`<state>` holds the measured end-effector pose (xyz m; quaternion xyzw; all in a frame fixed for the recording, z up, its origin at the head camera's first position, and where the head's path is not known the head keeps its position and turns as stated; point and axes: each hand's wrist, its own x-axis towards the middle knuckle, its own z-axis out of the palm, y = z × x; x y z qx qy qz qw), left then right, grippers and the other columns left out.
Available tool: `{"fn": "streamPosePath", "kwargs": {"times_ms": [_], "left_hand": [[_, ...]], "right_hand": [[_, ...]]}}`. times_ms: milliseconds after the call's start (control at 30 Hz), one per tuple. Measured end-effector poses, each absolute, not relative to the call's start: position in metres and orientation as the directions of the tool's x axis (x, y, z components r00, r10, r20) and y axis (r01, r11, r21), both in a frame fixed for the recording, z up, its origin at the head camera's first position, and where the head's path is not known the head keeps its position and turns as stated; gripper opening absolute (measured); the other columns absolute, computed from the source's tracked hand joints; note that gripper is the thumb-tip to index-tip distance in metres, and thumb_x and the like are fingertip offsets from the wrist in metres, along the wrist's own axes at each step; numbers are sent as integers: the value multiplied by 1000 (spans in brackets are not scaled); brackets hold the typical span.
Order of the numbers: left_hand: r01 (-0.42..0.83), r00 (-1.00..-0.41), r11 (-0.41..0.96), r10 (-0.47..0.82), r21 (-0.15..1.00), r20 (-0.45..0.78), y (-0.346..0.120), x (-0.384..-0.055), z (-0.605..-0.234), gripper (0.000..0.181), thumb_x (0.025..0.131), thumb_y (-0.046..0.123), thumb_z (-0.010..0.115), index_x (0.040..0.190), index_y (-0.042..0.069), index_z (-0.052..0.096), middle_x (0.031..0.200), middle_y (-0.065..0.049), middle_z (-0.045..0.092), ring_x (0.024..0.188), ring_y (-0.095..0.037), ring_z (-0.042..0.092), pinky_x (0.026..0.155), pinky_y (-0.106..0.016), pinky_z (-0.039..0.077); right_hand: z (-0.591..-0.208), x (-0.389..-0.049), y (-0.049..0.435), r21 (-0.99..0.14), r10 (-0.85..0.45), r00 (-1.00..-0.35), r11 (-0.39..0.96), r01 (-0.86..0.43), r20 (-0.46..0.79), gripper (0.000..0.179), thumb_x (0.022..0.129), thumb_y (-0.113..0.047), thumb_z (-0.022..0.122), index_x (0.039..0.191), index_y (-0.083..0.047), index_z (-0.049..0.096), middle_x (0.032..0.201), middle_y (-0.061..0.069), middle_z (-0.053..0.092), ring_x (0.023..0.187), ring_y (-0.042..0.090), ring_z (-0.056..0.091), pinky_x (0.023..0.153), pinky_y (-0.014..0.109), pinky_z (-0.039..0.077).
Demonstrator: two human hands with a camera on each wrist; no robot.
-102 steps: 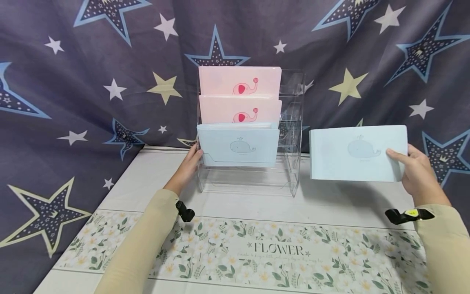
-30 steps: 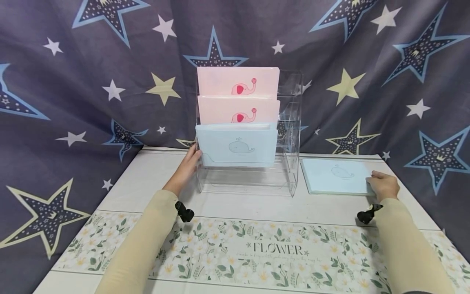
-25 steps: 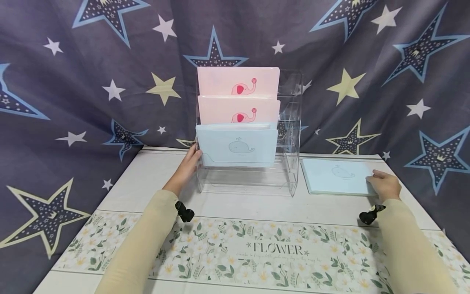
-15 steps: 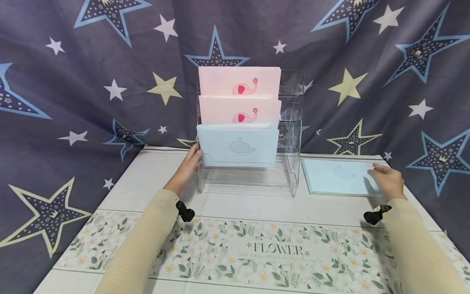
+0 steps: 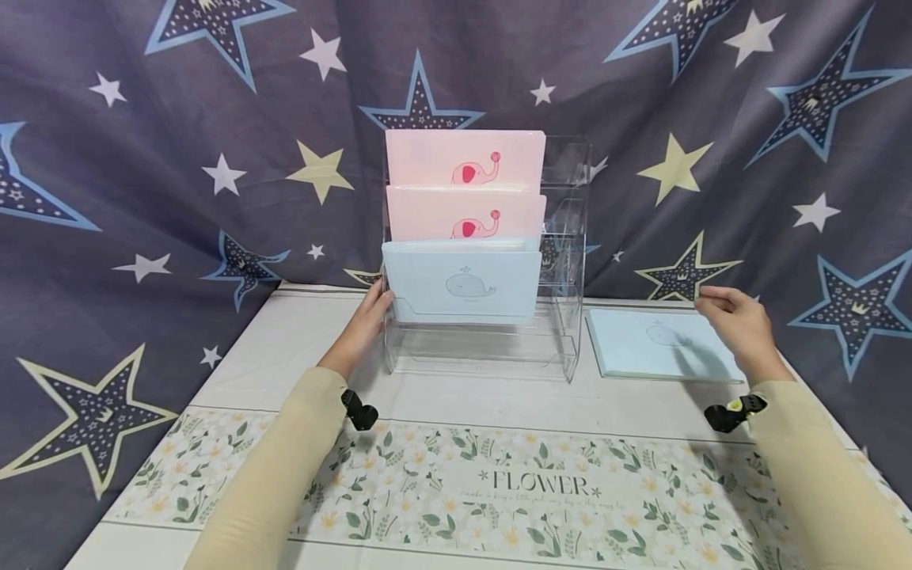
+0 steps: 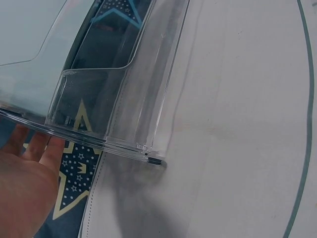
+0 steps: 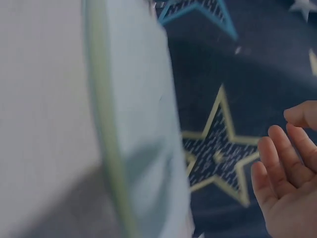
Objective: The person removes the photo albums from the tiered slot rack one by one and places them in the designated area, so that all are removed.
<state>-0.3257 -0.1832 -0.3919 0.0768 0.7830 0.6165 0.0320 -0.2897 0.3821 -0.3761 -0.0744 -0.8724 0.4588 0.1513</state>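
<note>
Blue whale folder (image 5: 634,352), flat on table (image 5: 499,404), just below right hand (image 5: 739,326), fingers loose, nothing held, left hand (image 5: 362,326) touching rack (image 5: 484,344).

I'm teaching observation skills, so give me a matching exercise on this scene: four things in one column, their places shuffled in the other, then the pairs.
Things
1. Left hand
2. Right hand
3. Pink elephant folders
4. FLOWER lettering

Places
A. In the upper slots of the clear rack
B. Raised near the flat-lying blue folder, holding nothing
C. On the flowered band of the tablecloth
D. At the side of the rack, beside the upright blue folder

Pairs
1-D, 2-B, 3-A, 4-C
</note>
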Motion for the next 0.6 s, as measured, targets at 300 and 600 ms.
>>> {"fn": "streamPosePath", "kwargs": {"times_ms": [300, 600], "left_hand": [[91, -987, 238, 151, 967, 55, -185, -333, -400, 71, 106, 53, 33, 163, 22, 4, 168, -6, 4, 152, -30, 12, 119, -51, 23], [91, -988, 236, 144, 967, 57, -186, -332, -399, 69, 107, 51, 33, 163, 21, 6, 168, -8, 6, 151, -31, 15, 119, -51, 23]], "right_hand": [[-347, -285, 337, -819, 109, -935, 525, -233, 336, 36, 101, -27, 64, 128, -3, 60, 94, -20, 67, 86, -6, 61, 72, 10, 48], [-330, -285, 285, -782, -27, -931, 535, -321, 364, 37, 101, -25, 63, 130, -2, 60, 106, 0, 70, 91, -3, 62, 75, 12, 50]]}}
